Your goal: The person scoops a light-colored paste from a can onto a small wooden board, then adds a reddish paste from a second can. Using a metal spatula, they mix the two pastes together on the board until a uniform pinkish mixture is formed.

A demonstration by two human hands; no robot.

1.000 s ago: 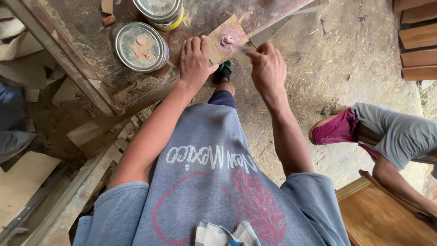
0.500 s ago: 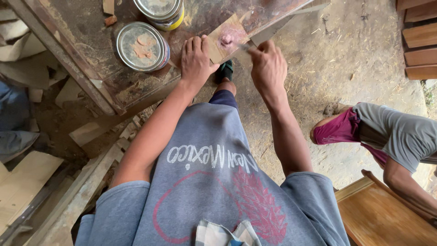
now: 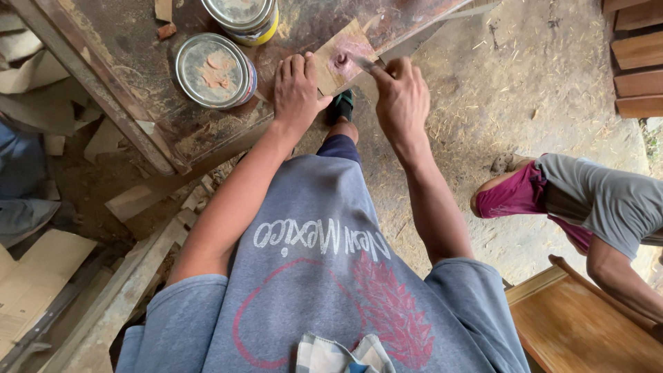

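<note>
Pressing small board (image 3: 343, 59) at worn worktop (image 3: 131, 76) near edge, left hand (image 3: 297, 90) flat, unclenched; right hand (image 3: 400, 97) clenched around blade (image 3: 361, 63), tip in pink paste. Two tins (image 3: 214, 69) behind. Sawdust-strewn floor (image 3: 525, 103) beyond.

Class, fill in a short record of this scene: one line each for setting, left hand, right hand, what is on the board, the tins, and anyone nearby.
setting: worn workbench over a dusty floor strewn with wood scraps
left hand: left hand pressed flat on a small board, holding it on the bench edge
right hand: right hand grips a thin blade, tip on the board
on board: pinkish paste
tins: open tin with paste traces; second tin behind it
nearby: another person crouched at right, beside a wooden panel
</note>
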